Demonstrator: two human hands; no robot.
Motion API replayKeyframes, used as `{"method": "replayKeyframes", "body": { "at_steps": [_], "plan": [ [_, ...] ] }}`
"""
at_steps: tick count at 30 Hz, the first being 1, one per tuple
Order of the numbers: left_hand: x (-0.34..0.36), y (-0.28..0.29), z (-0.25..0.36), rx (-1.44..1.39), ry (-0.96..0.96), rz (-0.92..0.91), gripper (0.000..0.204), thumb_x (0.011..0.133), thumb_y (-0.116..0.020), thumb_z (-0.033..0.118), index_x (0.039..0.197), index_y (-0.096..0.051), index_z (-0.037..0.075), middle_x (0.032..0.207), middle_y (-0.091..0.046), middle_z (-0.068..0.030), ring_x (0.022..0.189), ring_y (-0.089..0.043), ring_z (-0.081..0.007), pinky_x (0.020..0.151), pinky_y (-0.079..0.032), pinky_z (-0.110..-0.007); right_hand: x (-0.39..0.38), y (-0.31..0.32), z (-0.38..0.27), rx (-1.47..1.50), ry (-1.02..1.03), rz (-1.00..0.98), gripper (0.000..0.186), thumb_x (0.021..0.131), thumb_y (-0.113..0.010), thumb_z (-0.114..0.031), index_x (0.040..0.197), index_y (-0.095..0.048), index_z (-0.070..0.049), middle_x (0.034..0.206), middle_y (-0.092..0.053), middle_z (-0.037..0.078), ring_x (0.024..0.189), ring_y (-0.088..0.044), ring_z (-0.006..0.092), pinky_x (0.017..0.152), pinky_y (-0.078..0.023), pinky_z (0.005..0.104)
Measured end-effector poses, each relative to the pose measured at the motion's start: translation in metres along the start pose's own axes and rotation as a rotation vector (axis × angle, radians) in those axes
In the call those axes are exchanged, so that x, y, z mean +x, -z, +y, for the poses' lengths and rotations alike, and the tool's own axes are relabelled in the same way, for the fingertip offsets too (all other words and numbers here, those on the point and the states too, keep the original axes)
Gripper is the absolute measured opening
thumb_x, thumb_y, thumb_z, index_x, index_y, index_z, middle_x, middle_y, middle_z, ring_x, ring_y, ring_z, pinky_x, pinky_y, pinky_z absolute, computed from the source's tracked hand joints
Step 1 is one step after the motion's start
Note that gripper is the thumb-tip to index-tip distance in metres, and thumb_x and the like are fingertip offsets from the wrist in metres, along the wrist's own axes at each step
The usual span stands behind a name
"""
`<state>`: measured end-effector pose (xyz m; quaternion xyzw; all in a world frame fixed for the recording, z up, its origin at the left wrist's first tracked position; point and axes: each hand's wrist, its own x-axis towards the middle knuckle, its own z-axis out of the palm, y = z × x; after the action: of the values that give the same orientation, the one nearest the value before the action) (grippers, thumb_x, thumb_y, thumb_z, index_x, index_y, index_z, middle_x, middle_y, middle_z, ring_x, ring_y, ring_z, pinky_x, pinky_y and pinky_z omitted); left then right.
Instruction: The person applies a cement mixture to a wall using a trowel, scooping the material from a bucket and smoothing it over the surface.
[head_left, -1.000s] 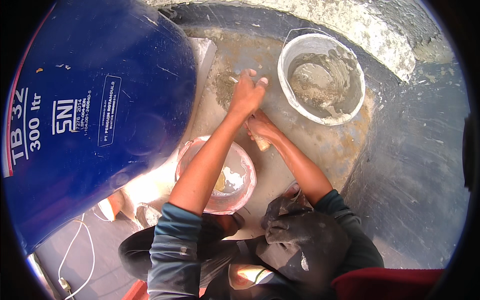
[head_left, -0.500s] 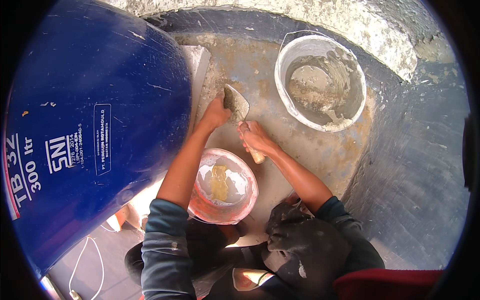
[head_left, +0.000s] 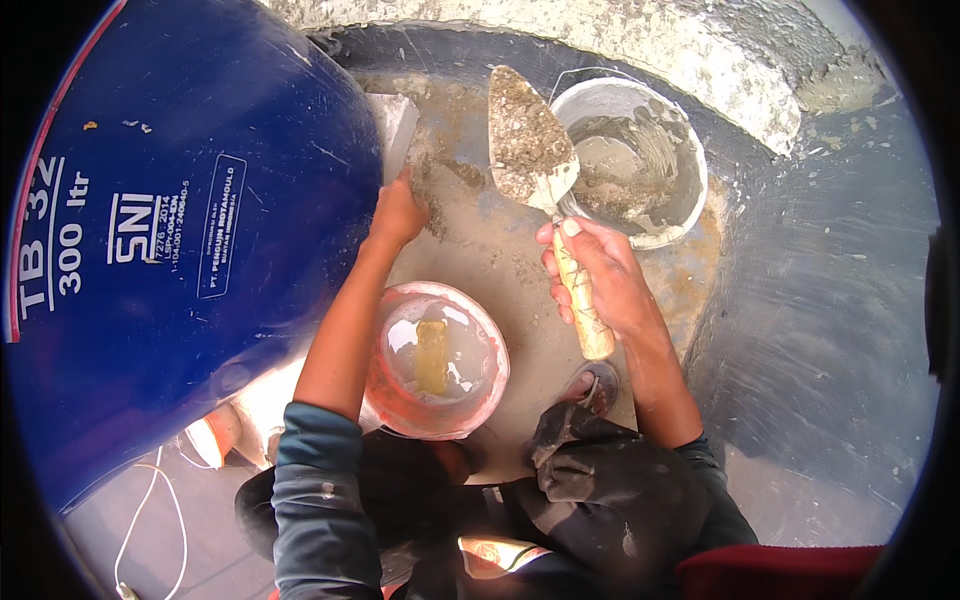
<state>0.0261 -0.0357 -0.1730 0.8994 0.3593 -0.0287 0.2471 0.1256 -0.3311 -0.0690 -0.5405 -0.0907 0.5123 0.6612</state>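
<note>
We've got the right hand (head_left: pixel 610 275) wrapped round the handle of the trowel (head_left: pixel 540 165), mortar-loaded blade pointing far and masking a bit of the white bucket's (head_left: pixel 692 165) left rim; height above the floor unclear. Left hand (head_left: pixel 398 215) is by the near end of the pale block (head_left: pixel 397 128), fingers mostly hidden, so we can't tell if it's grasping, clenched or touching. Blue tank (head_left: pixel 270 130) is cut off at left and covers part of the block; yellow thing (head_left: pixel 432 357) in the pink bucket (head_left: pixel 398 408), near-left, we can't identify.
</note>
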Motion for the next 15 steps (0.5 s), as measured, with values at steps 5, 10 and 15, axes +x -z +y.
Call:
{"method": "replayKeyframes", "body": {
  "at_steps": [5, 10, 15],
  "plan": [
    [0.003, -0.038, -0.015, 0.297, 0.101, -0.334, 0.107, 0.071, -0.092, 0.037, 0.144, -0.032, -0.015, 0.119, -0.063, -0.0369, 0.118, -0.062, -0.0473, 0.102, -0.051, -0.048, -0.038, 0.051, -0.011, -0.967, 0.192, 0.48, 0.037, 0.103, -0.055, -0.028, 0.112, -0.061, 0.008, 0.095, -0.067, 0.021, 0.079, -0.068, 0.0335, 0.07, -0.054, 0.0428],
    [0.008, -0.059, -0.011, 0.342, 0.044, -0.251, 0.085, 0.074, -0.09, 0.03, 0.133, -0.042, -0.009, 0.113, -0.065, -0.0348, 0.116, -0.063, -0.0468, 0.101, -0.052, -0.049, -0.039, 0.07, -0.002, -1.34, 0.202, 0.77, 0.043, 0.098, -0.061, -0.024, 0.121, -0.06, 0.013, 0.114, -0.065, 0.034, 0.106, -0.063, 0.0495, 0.092, -0.05, 0.05],
    [0.021, -0.066, -0.057, 0.329, 0.078, -0.248, 0.044, 0.091, -0.065, 0.009, 0.128, -0.045, -0.005, 0.117, -0.064, -0.0337, 0.111, -0.067, -0.0454, 0.095, -0.056, -0.047, -0.041, 0.016, 0.009, -1.102, 0.357, 0.41, 0.037, 0.099, -0.058, -0.022, 0.114, -0.059, 0.012, 0.106, -0.064, 0.035, 0.104, -0.061, 0.0524, 0.087, -0.048, 0.0536]
  ]
}}
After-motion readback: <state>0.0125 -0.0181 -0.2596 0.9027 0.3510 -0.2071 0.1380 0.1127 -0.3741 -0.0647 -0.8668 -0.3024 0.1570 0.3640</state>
